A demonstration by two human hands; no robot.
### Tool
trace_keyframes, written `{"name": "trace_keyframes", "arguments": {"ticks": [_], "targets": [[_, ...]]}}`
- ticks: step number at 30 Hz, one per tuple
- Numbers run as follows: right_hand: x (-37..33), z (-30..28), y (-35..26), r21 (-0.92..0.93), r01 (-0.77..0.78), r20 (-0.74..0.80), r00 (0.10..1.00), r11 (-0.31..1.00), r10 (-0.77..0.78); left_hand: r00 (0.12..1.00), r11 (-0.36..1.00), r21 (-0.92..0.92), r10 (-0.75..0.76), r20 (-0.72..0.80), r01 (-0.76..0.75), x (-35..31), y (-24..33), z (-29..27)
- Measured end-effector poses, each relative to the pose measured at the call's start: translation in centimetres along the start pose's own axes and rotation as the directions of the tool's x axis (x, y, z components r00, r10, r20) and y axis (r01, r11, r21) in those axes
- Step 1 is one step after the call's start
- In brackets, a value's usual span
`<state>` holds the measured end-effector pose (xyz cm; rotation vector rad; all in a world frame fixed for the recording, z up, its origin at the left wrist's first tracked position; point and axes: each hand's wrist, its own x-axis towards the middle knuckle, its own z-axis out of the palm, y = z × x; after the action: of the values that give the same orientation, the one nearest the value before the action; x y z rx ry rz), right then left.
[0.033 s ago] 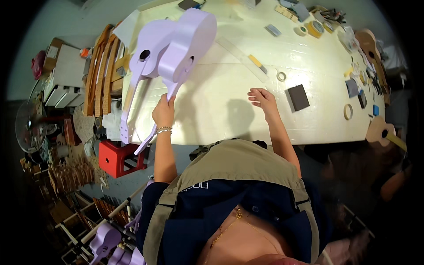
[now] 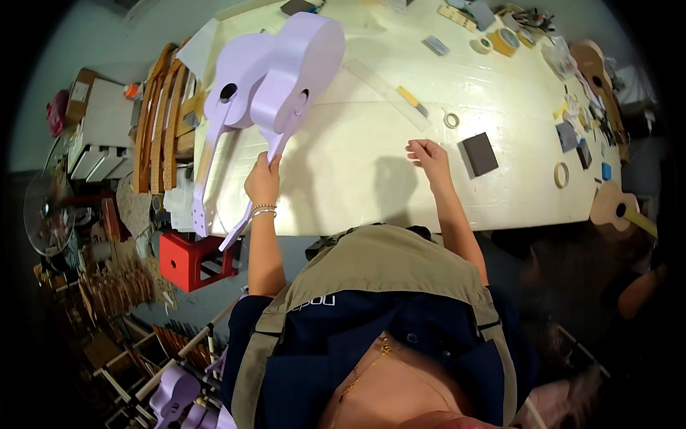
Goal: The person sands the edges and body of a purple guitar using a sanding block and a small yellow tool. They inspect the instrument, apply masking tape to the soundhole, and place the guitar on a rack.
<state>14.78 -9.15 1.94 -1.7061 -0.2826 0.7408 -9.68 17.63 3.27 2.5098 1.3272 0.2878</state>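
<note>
My left hand [image 2: 263, 180] is wrapped round the neck of a lavender ukulele-shaped instrument [image 2: 307, 50], its body tilted up over the table's left side. Beside it, and partly hidden behind it, is a second lavender instrument [image 2: 232, 64] with a round sound hole; its neck points toward the near edge. Neither one shows strings. Over the table's middle right hovers my right hand [image 2: 431, 161], holding nothing, fingers loosely bent and apart. The nearest thing to it is a dark grey rectangular block [image 2: 479, 154], just to its right and not touched.
On the pale table [image 2: 343, 179] lie a clear ruler [image 2: 379, 86], a yellow-handled cutter [image 2: 412, 101] and tape rolls [image 2: 506, 43]. Wooden necks [image 2: 158, 121] stack at the left edge. A red stool [image 2: 189, 261] stands below. An unpainted instrument [image 2: 612, 207] sits at the right edge.
The view has shifted very slightly. My left hand keeps its grip on the instrument's neck, and the right hand's fingers look a little more drawn in.
</note>
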Motion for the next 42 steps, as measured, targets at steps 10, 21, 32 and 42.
{"name": "trace_keyframes", "arguments": {"ticks": [10,21,32,42], "targets": [[5.9,-5.9,2.0,-0.971,-0.076,-0.21,0.727,0.227,-0.654,0.99,0.998,-0.053,0.039,0.138,-0.032,1.2,0.9,0.0],[2.4,-4.1,0.9,-0.488,0.136,-0.431,0.822,0.862,-0.373,0.975,0.893,0.44,0.007,-0.22,0.093,10.0,-9.3,-3.8],[-3.3,-4.9,3.0,-0.15,0.185,-0.371,0.9,0.971,-0.229,0.896,0.984,0.129,-0.051,-0.441,0.119,14.7,-14.5,-10.3],[-5.1,-6.0,1.2,0.174,0.316,-0.423,0.879,0.933,-0.219,0.962,0.667,-0.712,-0.029,0.271,0.221,-3.6,-2.1,-25.9]]}}
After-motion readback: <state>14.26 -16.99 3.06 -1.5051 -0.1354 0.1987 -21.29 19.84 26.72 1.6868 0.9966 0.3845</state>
